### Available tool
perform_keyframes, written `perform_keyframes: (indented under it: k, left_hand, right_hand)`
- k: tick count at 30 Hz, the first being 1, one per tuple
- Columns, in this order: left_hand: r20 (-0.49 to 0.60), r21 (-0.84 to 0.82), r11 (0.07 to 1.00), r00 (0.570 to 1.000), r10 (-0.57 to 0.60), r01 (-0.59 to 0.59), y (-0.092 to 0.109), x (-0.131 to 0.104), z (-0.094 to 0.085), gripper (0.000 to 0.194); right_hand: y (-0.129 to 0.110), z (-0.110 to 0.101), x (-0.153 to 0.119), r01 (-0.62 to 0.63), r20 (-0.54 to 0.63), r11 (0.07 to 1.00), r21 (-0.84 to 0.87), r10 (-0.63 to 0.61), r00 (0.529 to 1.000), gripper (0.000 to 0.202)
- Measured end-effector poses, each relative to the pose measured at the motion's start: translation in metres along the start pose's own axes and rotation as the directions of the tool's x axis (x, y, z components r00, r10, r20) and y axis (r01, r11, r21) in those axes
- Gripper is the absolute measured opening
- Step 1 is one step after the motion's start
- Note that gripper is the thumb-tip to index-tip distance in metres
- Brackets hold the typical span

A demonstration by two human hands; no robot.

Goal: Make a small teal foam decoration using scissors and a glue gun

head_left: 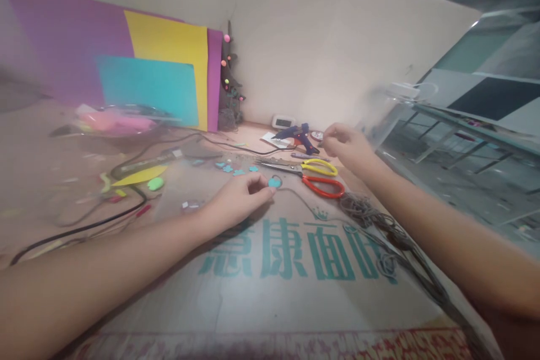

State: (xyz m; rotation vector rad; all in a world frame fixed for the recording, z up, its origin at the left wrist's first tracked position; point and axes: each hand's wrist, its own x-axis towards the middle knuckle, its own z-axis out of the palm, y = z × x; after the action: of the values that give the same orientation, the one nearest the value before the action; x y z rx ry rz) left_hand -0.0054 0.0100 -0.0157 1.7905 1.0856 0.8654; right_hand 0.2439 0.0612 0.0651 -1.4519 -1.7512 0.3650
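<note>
A small teal disc point(274, 182) is pinched between the thumb and fingers of my left hand point(240, 198), low over the printed mat point(253, 304). A thin grey cord point(300, 198) runs from beside the disc toward a bundle of grey cords point(363, 211) on the right. My right hand point(346, 145) is raised at the back right, fingers curled together; whatever may be in them is hidden. Left of it lies a dark blue glue gun point(301, 136). Between my hands, scissors point(323, 185) with one yellow and one red handle lie with blades pointing left.
Small teal cut-outs point(228, 169) lie behind my left hand. A yellow leaf-shaped piece point(141, 175), a green piece point(155, 184) and a black cable point(84, 229) are on the left. Coloured sheets point(147, 90) lean on the wall. A small white clock point(283, 121) stands at the back.
</note>
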Motion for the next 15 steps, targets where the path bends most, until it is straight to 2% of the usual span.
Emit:
perform_keyframes:
  k: [4,10,15]
  left_hand:
    - [0.006,-0.019,1.000,1.000,-0.013,0.013,0.001,0.000,0.000,0.028]
    - [0.018,-0.039,0.999,1.000,-0.012,0.013,-0.002,0.001,0.000,0.029]
    - [0.009,-0.043,0.999,1.000,-0.008,0.008,-0.004,0.001,0.001,0.028]
  right_hand:
    - [0.022,-0.003,0.025,0.042,-0.072,0.994,-0.104,-0.050,0.996,0.007]
    - [0.049,0.002,0.044,-0.080,-0.110,0.992,-0.098,0.069,0.992,0.015]
    - [0.061,0.013,0.054,-0.171,-0.077,0.973,-0.155,0.161,0.984,0.015]
